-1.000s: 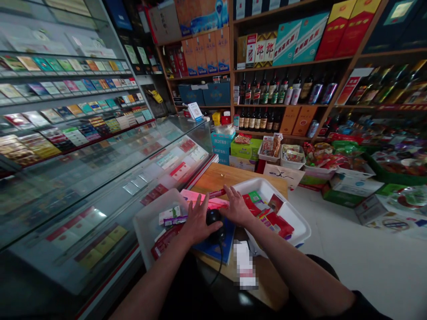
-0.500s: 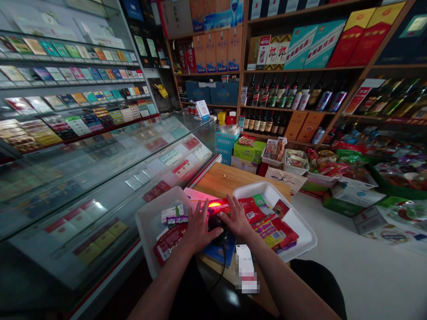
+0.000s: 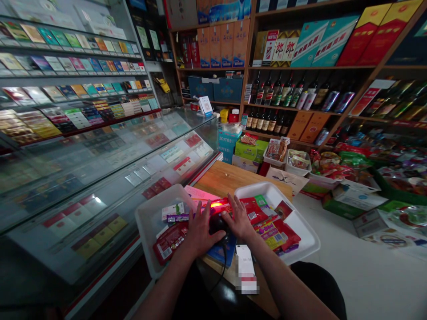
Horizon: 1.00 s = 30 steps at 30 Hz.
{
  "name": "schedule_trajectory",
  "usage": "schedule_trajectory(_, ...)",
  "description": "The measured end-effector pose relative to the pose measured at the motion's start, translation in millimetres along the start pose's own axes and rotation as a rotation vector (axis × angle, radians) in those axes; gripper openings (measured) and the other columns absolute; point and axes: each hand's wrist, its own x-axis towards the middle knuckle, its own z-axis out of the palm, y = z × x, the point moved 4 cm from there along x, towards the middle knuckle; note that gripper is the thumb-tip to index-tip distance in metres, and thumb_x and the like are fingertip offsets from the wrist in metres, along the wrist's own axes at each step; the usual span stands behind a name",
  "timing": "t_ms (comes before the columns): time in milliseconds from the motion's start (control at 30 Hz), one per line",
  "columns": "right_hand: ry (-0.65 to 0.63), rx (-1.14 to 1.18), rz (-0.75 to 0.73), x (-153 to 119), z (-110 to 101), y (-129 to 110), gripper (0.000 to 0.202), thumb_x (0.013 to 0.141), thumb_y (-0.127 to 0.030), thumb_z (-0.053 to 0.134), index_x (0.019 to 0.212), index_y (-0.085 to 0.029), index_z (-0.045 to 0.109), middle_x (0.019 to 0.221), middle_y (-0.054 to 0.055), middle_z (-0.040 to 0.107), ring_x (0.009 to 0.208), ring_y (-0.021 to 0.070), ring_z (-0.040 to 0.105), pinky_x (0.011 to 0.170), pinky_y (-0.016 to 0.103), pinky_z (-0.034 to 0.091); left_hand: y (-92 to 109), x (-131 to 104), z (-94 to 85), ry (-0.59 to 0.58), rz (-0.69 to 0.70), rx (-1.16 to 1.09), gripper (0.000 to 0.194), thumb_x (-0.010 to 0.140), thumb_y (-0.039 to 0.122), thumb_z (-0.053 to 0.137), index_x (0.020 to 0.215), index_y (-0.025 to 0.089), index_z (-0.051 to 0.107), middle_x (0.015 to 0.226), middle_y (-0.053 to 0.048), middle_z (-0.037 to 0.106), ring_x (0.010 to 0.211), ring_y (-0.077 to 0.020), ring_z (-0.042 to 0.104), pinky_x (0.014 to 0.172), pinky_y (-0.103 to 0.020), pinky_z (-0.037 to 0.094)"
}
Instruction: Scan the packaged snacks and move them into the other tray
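Note:
My left hand (image 3: 202, 229) lies with its fingers spread at the left side of a black scanner (image 3: 217, 224), which glows red at its far end. On the scanner's right side rests my right hand (image 3: 237, 218), its fingers also apart. A cable runs from the device toward me, over a blue book (image 3: 223, 254). To the left is a translucent bin (image 3: 147, 235) with a dark red packet (image 3: 171, 242) inside. The white tray (image 3: 308, 242) on the right holds red, yellow and purple packets (image 3: 271, 233). Pink paper (image 3: 196, 193) lies beyond my left hand.
A phone (image 3: 246, 269) lies on the wooden table (image 3: 220, 175) near my right forearm. The glass counter (image 3: 110, 178) runs along the left. Shelves of bottles and boxes (image 3: 310, 42) stand behind, and boxes of packaged snacks (image 3: 333, 166) sit on the floor at the right.
The camera view has shifted slightly, moving the shelves a little to the right in the picture. Both hands keep nearly the same place around the scanner.

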Motion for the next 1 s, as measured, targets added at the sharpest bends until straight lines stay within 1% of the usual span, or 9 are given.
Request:
schedule_trajectory(100,-0.015,-0.016,-0.05,2.4,-4.3,-16.8,0.078,0.099,-0.059,0.044,0.162,-0.016,0.025,0.16,0.017,0.04,0.154,0.0352,0.023,0.121,0.062,0.023,-2.6,-7.7,-8.4,0.027,-0.012,0.001,0.11,0.083,0.071,0.061,0.164,0.017,0.009,0.167,-0.018,0.027,0.156,-0.0427,0.011,0.122,-0.069,0.007)
schedule_trajectory(233,-0.038,-0.078,-0.131,5.4,-2.7,-43.7,0.085,0.095,-0.059,0.051,0.161,-0.012,0.025,0.161,0.018,0.039,0.155,0.0367,0.02,0.122,0.062,0.019,-11.5,-24.1,-25.4,0.068,-0.062,0.004,0.112,0.083,0.064,0.064,0.164,0.018,0.003,0.166,-0.019,0.027,0.156,-0.041,0.013,0.122,-0.067,0.008)
schedule_trajectory(400,-0.123,-0.157,-0.212,1.9,10.9,-80.4,0.094,0.088,-0.056,0.061,0.161,-0.01,0.023,0.162,0.019,0.037,0.156,0.0368,0.013,0.124,0.063,0.011,-28.0,-54.4,-43.6,0.121,-0.137,0.017,0.117,0.08,0.063,0.068,0.164,0.02,0.0,0.166,-0.019,0.028,0.156,-0.0403,0.014,0.122,-0.067,0.009)
schedule_trajectory(600,-0.229,-0.155,-0.288,-12.2,28.1,-121.8,0.095,0.086,-0.055,0.064,0.159,-0.008,0.027,0.16,0.018,0.04,0.156,0.0379,0.01,0.124,0.064,0.003,-45.5,-98.6,-52.2,0.15,-0.25,0.017,0.117,0.079,0.051,0.072,0.164,0.021,-0.003,0.166,-0.019,0.027,0.156,-0.0397,0.015,0.121,-0.07,0.01)
schedule_trajectory(767,-0.302,-0.122,-0.314,-23.7,45.8,-139.2,0.096,0.085,-0.056,0.064,0.159,-0.006,0.027,0.161,0.019,0.039,0.156,0.0368,0.01,0.125,0.061,-0.001,-54.8,-125.4,-60.6,0.182,-0.317,0.048,0.11,0.082,0.047,0.069,0.163,0.021,0.0,0.164,-0.02,0.032,0.156,-0.0395,0.017,0.121,-0.07,0.013)
schedule_trajectory(900,-0.332,-0.075,-0.309,-32.7,59.2,-145.7,0.095,0.084,-0.052,0.067,0.16,-0.009,0.028,0.156,0.02,0.045,0.156,0.0379,0.013,0.125,0.062,0.001,-62.4,-138.3,-62.7,0.161,-0.371,0.081,0.104,0.086,0.05,0.065,0.163,0.019,0.002,0.163,-0.02,0.035,0.156,-0.0384,0.019,0.121,-0.07,0.013)
schedule_trajectory(1000,-0.33,-0.055,-0.299,-38.8,64.1,-147.9,0.093,0.083,-0.05,0.068,0.16,-0.012,0.031,0.153,0.019,0.049,0.155,0.0392,0.014,0.125,0.063,0.003,-65.2,-145.9,-59.7,0.138,-0.398,0.105,0.099,0.088,0.052,0.062,0.163,0.02,0.006,0.163,-0.02,0.035,0.155,-0.0388,0.02,0.121,-0.071,0.013)
